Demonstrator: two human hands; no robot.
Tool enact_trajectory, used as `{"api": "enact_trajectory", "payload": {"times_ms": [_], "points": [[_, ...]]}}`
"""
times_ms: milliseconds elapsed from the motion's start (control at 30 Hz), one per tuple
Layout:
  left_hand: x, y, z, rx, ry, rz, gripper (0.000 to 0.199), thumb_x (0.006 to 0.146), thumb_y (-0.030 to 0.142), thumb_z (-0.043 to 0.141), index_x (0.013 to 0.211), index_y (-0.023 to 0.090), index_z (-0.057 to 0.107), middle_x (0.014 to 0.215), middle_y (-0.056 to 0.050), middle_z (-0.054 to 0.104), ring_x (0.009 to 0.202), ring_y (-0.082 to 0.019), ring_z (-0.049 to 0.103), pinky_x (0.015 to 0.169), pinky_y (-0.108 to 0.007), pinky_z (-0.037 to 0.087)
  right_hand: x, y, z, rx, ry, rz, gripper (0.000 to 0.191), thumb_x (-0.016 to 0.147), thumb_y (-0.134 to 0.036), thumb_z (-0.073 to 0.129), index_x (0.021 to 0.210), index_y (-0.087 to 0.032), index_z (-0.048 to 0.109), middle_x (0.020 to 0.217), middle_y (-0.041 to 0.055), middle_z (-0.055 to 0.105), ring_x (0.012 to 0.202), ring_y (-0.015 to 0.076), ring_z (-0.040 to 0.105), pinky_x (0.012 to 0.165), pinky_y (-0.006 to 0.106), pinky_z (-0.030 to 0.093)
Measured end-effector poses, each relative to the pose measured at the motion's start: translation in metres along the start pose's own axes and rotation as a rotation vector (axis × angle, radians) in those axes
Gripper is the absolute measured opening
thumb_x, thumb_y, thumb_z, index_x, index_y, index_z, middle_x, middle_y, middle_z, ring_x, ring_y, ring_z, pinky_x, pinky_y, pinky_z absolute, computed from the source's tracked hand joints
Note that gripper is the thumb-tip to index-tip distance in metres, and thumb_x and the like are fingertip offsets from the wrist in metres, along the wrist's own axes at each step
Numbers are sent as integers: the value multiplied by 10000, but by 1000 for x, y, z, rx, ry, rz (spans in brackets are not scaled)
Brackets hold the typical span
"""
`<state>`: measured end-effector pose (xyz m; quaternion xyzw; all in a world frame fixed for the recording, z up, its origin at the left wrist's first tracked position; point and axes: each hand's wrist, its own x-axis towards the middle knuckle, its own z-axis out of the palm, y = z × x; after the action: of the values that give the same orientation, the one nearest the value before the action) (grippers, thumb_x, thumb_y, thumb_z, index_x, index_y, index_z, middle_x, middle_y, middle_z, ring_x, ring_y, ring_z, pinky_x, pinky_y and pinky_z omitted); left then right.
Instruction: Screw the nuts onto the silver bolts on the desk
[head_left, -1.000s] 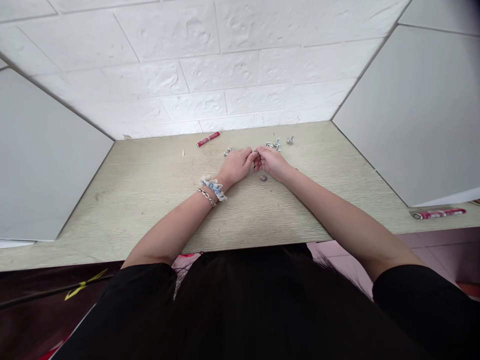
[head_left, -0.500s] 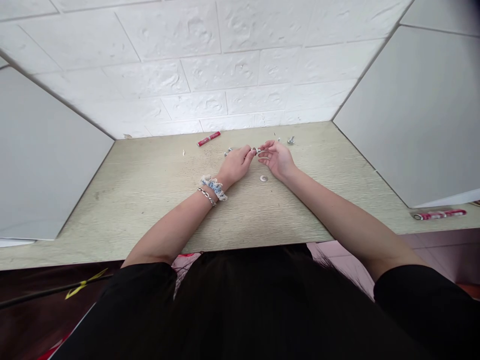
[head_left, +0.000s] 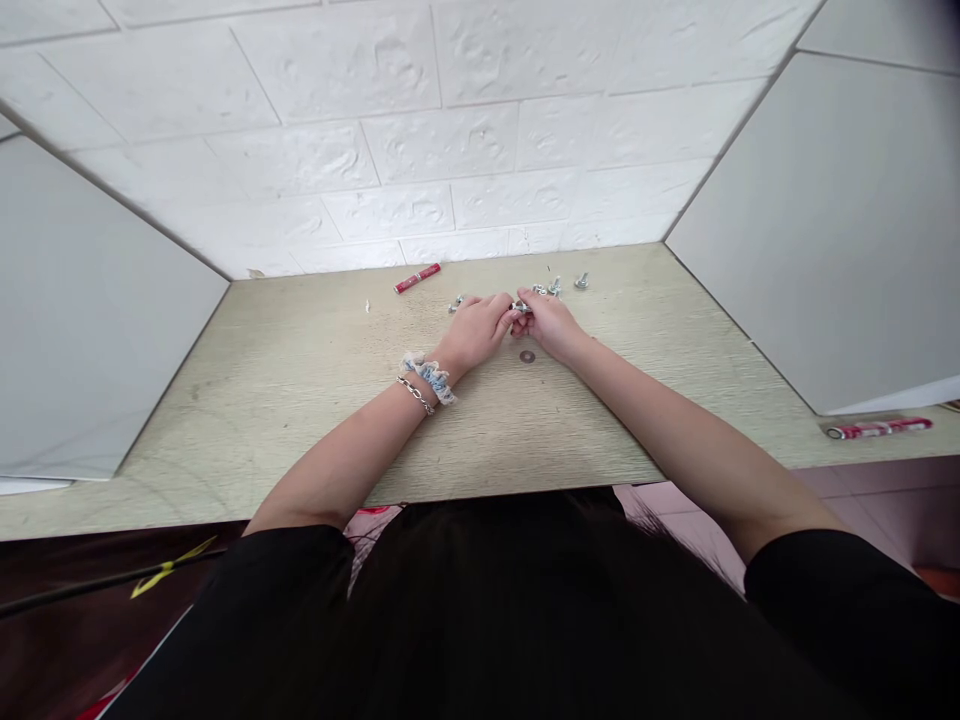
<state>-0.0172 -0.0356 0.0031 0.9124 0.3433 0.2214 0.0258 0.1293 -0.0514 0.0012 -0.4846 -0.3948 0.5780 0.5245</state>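
Note:
My left hand (head_left: pixel 477 330) and my right hand (head_left: pixel 551 325) meet over the tabletop, fingertips close together. Between them is a small silver bolt (head_left: pixel 519 308), pinched by the fingers of both; its finer details are too small to make out. A flat round washer (head_left: pixel 527 357) lies just below my right hand. Beyond the right fingers stand a bolt (head_left: pixel 554 287) and another bolt (head_left: pixel 582 281), with small metal pieces (head_left: pixel 540 290) beside them. More small metal hardware (head_left: pixel 456 303) sits at the far side of my left hand, partly hidden by it.
A red tube (head_left: pixel 417 278) lies near the white brick wall (head_left: pixel 480 140). Another red tube (head_left: pixel 879 429) rests at the table's right front edge. Grey panels (head_left: pixel 82 310) bound the table (head_left: pixel 300 430) on both sides. A small white scrap (head_left: pixel 367 306) lies at the left.
My right fingers have closed in on the bolt and moved slightly left and down. Bolts behind the right hand have come into sight. My left hand has hardly moved.

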Motion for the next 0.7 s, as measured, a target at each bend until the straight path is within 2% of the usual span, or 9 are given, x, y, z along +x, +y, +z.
{"api": "enact_trajectory", "payload": {"times_ms": [133, 433, 533, 600, 700], "points": [[1, -1, 0, 9, -8, -55, 404, 1018, 409, 201, 931, 177, 520, 883, -61, 671, 818, -188, 609, 841, -331, 403, -3, -2, 0, 6, -37, -6, 391, 960, -240, 440, 584, -162, 512, 461, -12, 513, 429, 79, 506, 487, 204, 426], [2, 3, -2, 3, -20, -139, 340, 1016, 370, 254, 920, 175, 515, 884, -66, 675, 813, -187, 613, 837, -335, 409, 1, 4, -2, 21, -16, -44, 304, 939, -258, 483, 658, -157, 540, 547, -15, 565, 462, 64, 525, 500, 200, 438], [2, 3, -2, -23, 3, -159, 344, 1016, 378, 253, 900, 184, 513, 863, -60, 672, 787, -179, 608, 804, -323, 414, -1, 3, -3, 38, -26, -61, 198, 892, -256, 545, 717, -165, 544, 626, -26, 594, 490, 52, 533, 525, 193, 447], [2, 2, -2, -38, 14, -181, 358, 1014, 403, 251, 896, 189, 513, 840, -56, 670, 760, -180, 601, 760, -316, 414, -4, 0, -3, 68, -17, -68, 76, 835, -166, 567, 765, -177, 539, 666, -47, 590, 517, 49, 549, 539, 188, 453], [1, -1, -1, -95, 29, -241, 386, 1011, 442, 225, 903, 199, 505, 801, -50, 666, 720, -187, 593, 674, -304, 397, -9, -5, -1, 116, 50, -68, 162, 757, -36, 506, 806, -188, 530, 729, -65, 584, 545, 42, 564, 545, 182, 455]]}}
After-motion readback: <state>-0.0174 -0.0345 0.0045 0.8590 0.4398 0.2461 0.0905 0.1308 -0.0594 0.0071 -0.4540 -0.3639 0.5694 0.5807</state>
